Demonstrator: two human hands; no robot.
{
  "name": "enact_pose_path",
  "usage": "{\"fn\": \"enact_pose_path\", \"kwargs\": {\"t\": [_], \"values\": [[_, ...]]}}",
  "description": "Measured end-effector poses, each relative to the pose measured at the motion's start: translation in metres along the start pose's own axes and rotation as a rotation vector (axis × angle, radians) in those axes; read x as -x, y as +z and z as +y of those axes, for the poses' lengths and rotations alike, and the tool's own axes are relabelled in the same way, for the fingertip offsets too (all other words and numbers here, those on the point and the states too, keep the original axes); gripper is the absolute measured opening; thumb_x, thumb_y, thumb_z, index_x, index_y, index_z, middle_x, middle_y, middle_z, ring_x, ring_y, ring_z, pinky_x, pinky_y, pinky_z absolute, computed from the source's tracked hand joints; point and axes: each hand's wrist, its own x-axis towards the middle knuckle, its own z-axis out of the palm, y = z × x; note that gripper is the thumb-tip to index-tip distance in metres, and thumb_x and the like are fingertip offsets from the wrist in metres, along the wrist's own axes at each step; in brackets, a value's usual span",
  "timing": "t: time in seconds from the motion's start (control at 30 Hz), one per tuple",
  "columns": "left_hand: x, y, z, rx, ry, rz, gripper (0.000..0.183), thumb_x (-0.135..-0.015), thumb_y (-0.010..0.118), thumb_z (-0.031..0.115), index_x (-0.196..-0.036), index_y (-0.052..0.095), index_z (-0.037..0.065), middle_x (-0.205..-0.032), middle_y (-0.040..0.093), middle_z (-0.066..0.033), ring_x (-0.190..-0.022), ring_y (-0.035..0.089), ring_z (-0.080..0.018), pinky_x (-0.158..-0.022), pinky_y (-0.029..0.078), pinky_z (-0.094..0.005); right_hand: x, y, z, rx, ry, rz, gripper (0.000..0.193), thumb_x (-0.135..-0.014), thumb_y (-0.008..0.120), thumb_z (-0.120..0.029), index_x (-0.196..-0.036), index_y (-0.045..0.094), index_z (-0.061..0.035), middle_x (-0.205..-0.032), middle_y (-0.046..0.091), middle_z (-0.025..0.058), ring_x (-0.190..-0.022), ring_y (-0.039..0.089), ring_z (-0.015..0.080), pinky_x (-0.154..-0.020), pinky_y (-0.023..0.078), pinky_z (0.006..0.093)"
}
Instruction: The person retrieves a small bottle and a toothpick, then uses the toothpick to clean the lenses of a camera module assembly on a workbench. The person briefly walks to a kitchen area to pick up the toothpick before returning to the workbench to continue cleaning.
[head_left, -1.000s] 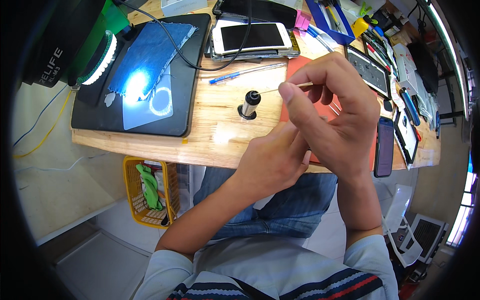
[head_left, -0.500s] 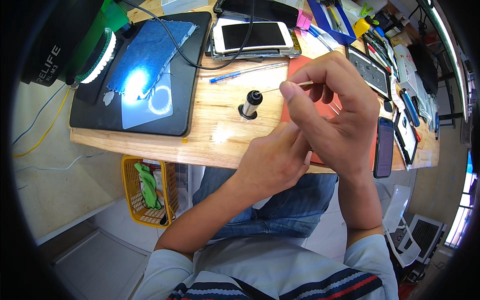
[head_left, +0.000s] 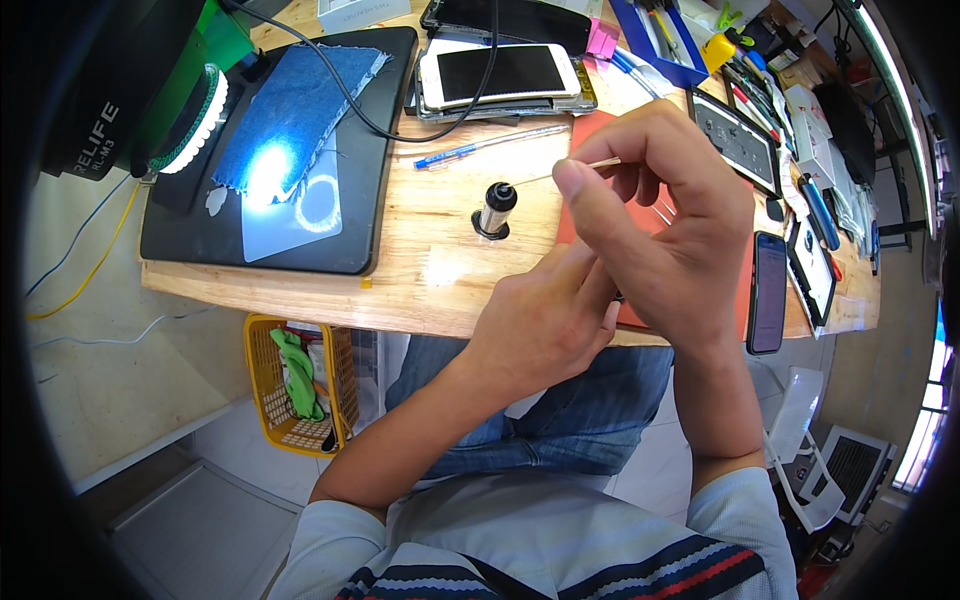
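My right hand (head_left: 672,225) is raised over the front of the wooden table (head_left: 530,225). Its thumb and index finger pinch a thin wooden stick (head_left: 537,181). The stick's far tip is by the black top of a small upright silver bottle (head_left: 494,214) with a dark round base; I cannot tell whether they touch. My left hand (head_left: 542,320) is closed just below the right one, at the table's front edge. The right hand covers its fingertips, so what it holds is hidden. An orange-red mat (head_left: 580,140) lies under both hands, with thin shiny prongs (head_left: 660,211) behind my right hand.
A blue-capped pen (head_left: 475,151) lies behind the bottle, near a white phone (head_left: 500,76) on stacked parts. At left, denim cloth (head_left: 310,100) rests on a black board (head_left: 365,215) below a lamp (head_left: 130,90). A dark phone (head_left: 767,290) and tools are at right.
The view has shifted slightly, moving the table items a little left. Both hands keep nearly the same pose, and the stick's tip stays near the bottle's top.
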Motion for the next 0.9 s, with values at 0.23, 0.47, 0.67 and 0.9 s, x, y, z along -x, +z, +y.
{"fn": "enact_pose_path", "kwargs": {"t": [0.23, 0.47, 0.67, 0.9], "values": [[0.0011, 0.0013, -0.0011, -0.005, 0.002, -0.019, 0.030, -0.086, 0.069, 0.015, -0.111, 0.057, 0.007, -0.096, 0.055, -0.0080, -0.089, 0.063, -0.0249, -0.059, 0.054, -0.0371, -0.0001, 0.0000, -0.0008, 0.019, 0.004, -0.015, 0.009, -0.083, 0.075, -0.003, -0.086, 0.067, -0.0008, -0.082, 0.060, 0.0009, -0.070, 0.048, 0.0069, -0.063, 0.039, 0.0227], [-0.0012, -0.0002, 0.0015, -0.001, -0.004, 0.013, 0.035, -0.083, 0.071, 0.012, -0.114, 0.057, 0.006, -0.103, 0.057, -0.0084, -0.092, 0.065, -0.0244, -0.061, 0.056, -0.0365, -0.0009, -0.0007, -0.0021, 0.001, 0.026, -0.001, 0.009, -0.085, 0.075, -0.004, -0.087, 0.067, -0.0003, -0.082, 0.060, -0.0001, -0.071, 0.048, 0.0052, -0.063, 0.038, 0.0215], [-0.0012, -0.0002, 0.0009, 0.002, -0.002, 0.001, 0.036, -0.084, 0.071, 0.013, -0.116, 0.056, 0.005, -0.105, 0.057, -0.0090, -0.093, 0.065, -0.0246, -0.061, 0.056, -0.0365, -0.0005, -0.0016, -0.0019, -0.006, 0.035, 0.001, 0.009, -0.084, 0.075, -0.005, -0.087, 0.067, -0.0006, -0.082, 0.060, -0.0002, -0.071, 0.048, 0.0053, -0.063, 0.038, 0.0215], [0.0014, 0.0009, -0.0012, -0.012, -0.003, -0.032, 0.035, -0.085, 0.070, 0.015, -0.116, 0.056, 0.005, -0.102, 0.056, -0.0090, -0.092, 0.064, -0.0256, -0.061, 0.056, -0.0370, 0.0000, 0.0006, 0.0018, 0.007, 0.009, -0.008, 0.009, -0.084, 0.075, -0.004, -0.086, 0.067, -0.0017, -0.082, 0.061, -0.0004, -0.070, 0.048, 0.0063, -0.063, 0.038, 0.0221]]}}
